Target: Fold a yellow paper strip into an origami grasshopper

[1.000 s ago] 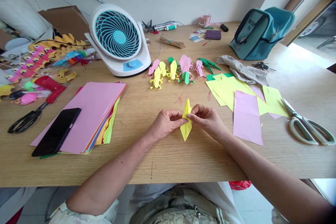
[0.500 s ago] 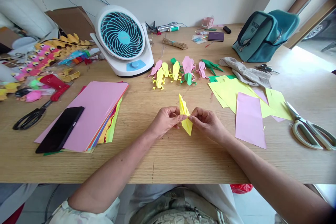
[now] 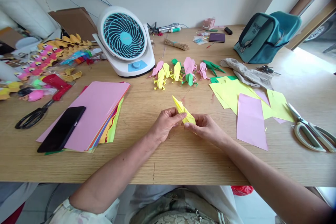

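Observation:
A folded piece of yellow paper, long and pointed at its far end, is held just above the table between both hands. My left hand pinches its left side with the thumb on top. On the near right end, my right hand grips it between thumb and fingers. Beyond the hands stand several folded paper figures, among them a yellow one, a pink one and a green one. The fingers under the paper are partly hidden.
To the left, a black phone lies on a stack of coloured paper. Behind it stands a fan. On the right are yellow sheets, a pink sheet, scissors, a grey cloth and a teal bag.
The folded yellow paper has tilted, its far tip swinging left. My right thumb has shifted down toward the near end, and my left thumb still presses on the paper.

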Motion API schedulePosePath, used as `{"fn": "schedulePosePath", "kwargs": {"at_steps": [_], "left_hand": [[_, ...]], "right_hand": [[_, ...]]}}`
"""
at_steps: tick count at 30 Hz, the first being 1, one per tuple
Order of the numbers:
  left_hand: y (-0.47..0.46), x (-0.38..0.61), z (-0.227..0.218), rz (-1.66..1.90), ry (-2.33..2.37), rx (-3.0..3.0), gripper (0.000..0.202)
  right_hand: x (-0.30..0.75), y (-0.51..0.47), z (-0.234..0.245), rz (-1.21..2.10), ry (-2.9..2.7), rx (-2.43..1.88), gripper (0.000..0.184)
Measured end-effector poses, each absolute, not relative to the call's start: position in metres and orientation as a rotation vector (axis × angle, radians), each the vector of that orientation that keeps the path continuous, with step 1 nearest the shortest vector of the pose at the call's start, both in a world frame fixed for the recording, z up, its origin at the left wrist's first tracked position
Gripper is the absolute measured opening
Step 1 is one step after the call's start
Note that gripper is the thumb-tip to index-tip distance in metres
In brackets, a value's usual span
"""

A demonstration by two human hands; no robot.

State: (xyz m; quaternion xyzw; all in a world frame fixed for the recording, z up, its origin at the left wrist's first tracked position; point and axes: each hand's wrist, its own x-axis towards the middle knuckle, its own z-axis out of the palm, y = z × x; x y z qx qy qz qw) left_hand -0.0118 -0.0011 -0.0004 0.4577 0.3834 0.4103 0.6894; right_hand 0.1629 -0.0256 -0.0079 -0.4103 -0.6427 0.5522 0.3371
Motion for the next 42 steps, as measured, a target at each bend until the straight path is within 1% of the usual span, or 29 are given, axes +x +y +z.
{"fn": "schedulePosePath", "kwargs": {"at_steps": [3,8,12,17,22,25,27,29,32,36,40,42], "left_hand": [[-0.006,-0.007,-0.001,0.93,0.847,1.009,0.042],[-0.009,-0.004,-0.002,0.947,0.848,1.032,0.041],[-0.009,-0.005,-0.002,0.94,0.82,0.988,0.037],[-0.01,-0.003,-0.004,0.933,0.788,0.978,0.032],[-0.009,-0.003,-0.013,1.045,0.947,1.215,0.037],[-0.003,-0.009,-0.012,1.051,1.009,1.338,0.036],[0.001,-0.012,-0.008,1.029,0.998,1.393,0.035],[0.002,-0.014,-0.004,0.965,0.97,1.458,0.033],[-0.002,-0.013,-0.004,0.84,0.995,1.615,0.031],[-0.009,-0.009,-0.007,0.793,1.047,1.784,0.04],[-0.009,-0.01,-0.002,0.776,0.938,1.65,0.039],[-0.007,-0.011,0.001,0.788,0.87,1.568,0.042]], "right_hand": [[0.16,-0.026,-0.013,1.415,-1.645,-1.118,0.042],[0.16,-0.027,-0.014,1.392,-1.66,-1.154,0.042],[0.158,-0.028,-0.01,1.441,-1.593,-1.124,0.042],[0.156,-0.028,-0.011,1.419,-1.57,-1.129,0.042],[0.157,-0.026,-0.015,1.421,-1.593,-1.166,0.044],[0.161,-0.027,-0.013,1.51,-1.611,-1.166,0.048],[0.164,-0.027,-0.007,1.554,-1.626,-1.122,0.048],[0.166,-0.028,0.001,1.523,-1.555,-1.104,0.043],[0.166,-0.026,0.005,1.486,-1.321,-1.133,0.044],[0.161,-0.023,-0.002,1.571,-1.199,-1.025,0.044],[0.161,-0.02,-0.008,1.589,-1.061,-0.999,0.039],[0.164,-0.02,-0.007,1.602,-0.97,-0.993,0.037]]}}
